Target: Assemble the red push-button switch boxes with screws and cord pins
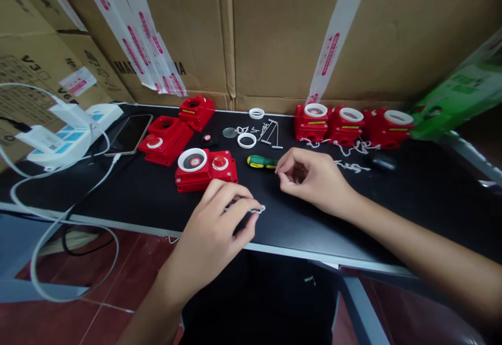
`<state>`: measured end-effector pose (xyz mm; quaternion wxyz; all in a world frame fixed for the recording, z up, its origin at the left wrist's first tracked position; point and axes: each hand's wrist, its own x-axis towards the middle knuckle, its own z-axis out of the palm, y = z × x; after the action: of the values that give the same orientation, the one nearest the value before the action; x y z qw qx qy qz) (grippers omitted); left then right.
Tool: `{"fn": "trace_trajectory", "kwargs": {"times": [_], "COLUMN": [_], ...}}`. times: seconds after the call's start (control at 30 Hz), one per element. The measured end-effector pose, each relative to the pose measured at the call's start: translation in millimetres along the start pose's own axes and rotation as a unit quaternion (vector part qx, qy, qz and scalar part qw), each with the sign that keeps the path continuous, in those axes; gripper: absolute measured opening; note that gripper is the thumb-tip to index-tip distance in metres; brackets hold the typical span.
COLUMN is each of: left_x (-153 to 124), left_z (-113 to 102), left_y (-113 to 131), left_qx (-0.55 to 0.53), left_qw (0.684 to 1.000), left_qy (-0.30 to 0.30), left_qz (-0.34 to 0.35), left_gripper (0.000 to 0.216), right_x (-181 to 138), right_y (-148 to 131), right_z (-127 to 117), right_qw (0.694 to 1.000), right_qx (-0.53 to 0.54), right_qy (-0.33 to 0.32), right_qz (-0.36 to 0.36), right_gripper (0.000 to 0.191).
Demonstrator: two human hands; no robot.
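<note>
My left hand (219, 225) is closed at the front of the table, with a short piece of silvery chain (262, 209) showing between its fingertips. The rest of that chain is hidden by the hand. Just behind the hand lies a red alarm-style box (204, 177) with a white ring and a red button. My right hand (314, 180) is pinched, its thumb and index finger meeting beside a green and yellow screwdriver (261, 162). Whether those fingertips touch the screwdriver or hold something tiny, I cannot tell.
More red boxes stand at back left (167, 138) and back right (349, 125). White rings (247, 140), screws and T-shaped metal rods (270, 135) lie mid-table. Loose chains (353, 166) are at right. A phone (129, 133), power strip (78, 136) and cables occupy the left; cardboard (266, 36) stands behind.
</note>
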<state>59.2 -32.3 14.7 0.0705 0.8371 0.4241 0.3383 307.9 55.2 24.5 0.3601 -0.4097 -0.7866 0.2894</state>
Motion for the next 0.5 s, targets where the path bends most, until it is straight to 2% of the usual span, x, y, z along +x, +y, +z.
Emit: {"fn": "trace_trajectory", "kwargs": {"times": [0.07, 0.13, 0.3, 0.5], "left_x": [0, 0, 1, 3], "left_z": [5, 11, 15, 11], "left_y": [2, 1, -4, -9], "left_qx": [0.003, 0.006, -0.057, -0.127], "left_qw": [0.999, 0.997, 0.996, 0.982], "left_qy": [-0.048, -0.070, -0.048, -0.017], "left_qz": [0.003, -0.010, -0.043, -0.140], "left_gripper": [0.017, 0.020, 0.013, 0.019], "right_x": [-2, -4, -9, -7], "right_y": [5, 8, 7, 3], "right_z": [2, 2, -4, -6], "right_qw": [1.000, 0.999, 0.996, 0.989], "right_qx": [0.005, 0.006, -0.013, -0.008], "right_qy": [-0.023, -0.048, -0.091, -0.149], "right_qz": [-0.001, 0.005, -0.006, -0.019], "right_gripper": [0.009, 0.006, 0.005, 0.010]}}
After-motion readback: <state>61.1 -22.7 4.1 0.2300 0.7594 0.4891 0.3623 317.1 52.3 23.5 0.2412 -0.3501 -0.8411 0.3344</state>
